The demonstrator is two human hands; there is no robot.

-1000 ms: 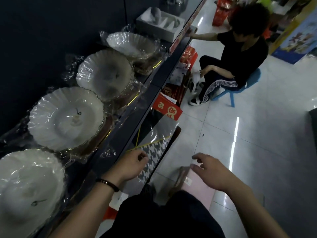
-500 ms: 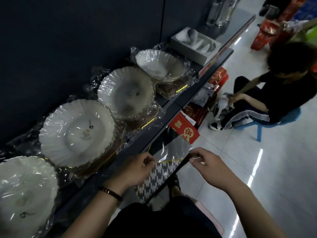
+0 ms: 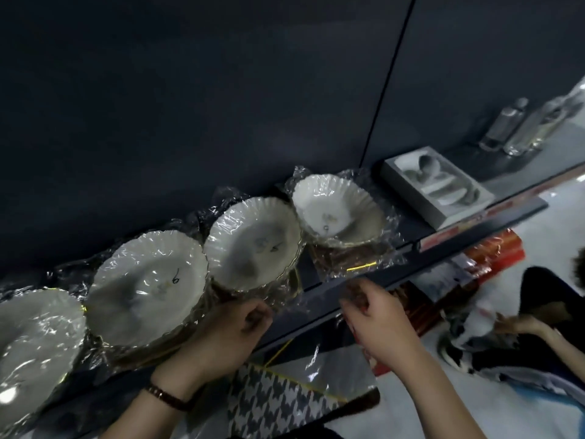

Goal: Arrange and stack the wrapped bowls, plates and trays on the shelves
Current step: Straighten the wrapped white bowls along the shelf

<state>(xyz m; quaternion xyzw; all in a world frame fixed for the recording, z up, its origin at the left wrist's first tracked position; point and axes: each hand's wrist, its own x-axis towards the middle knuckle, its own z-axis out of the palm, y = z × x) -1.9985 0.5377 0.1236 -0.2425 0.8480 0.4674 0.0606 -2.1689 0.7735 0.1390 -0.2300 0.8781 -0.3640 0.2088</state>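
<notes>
— Bowls first: where do they sit?

— Four white scalloped ceramic bowls in clear plastic wrap stand in a row on the dark shelf point(image 3: 408, 231). The far-left bowl point(image 3: 31, 337) is cut by the frame edge; beside it comes the second bowl point(image 3: 148, 286), then the third bowl point(image 3: 253, 243), whose rim overlaps the second's, and the deeper fourth bowl point(image 3: 335, 209) on brown wrapped stacks.

— And the hands?

— The left hand point(image 3: 224, 334), a brown-strapped watch point(image 3: 167, 397) on its wrist, is curled with fingers bent in, touching loose wrap at the front of the third bowl. Whether it pinches the film, I cannot tell. The right hand point(image 3: 380, 315) is half closed just before the shelf edge, fingers bunched; a grip cannot be made out.

— Anything below?

— A wrapped houndstooth-patterned flat tray point(image 3: 285, 403) lies beneath the hands, apart from them. A grey box of spoons point(image 3: 440, 188) sits right of the fourth bowl.
</notes>
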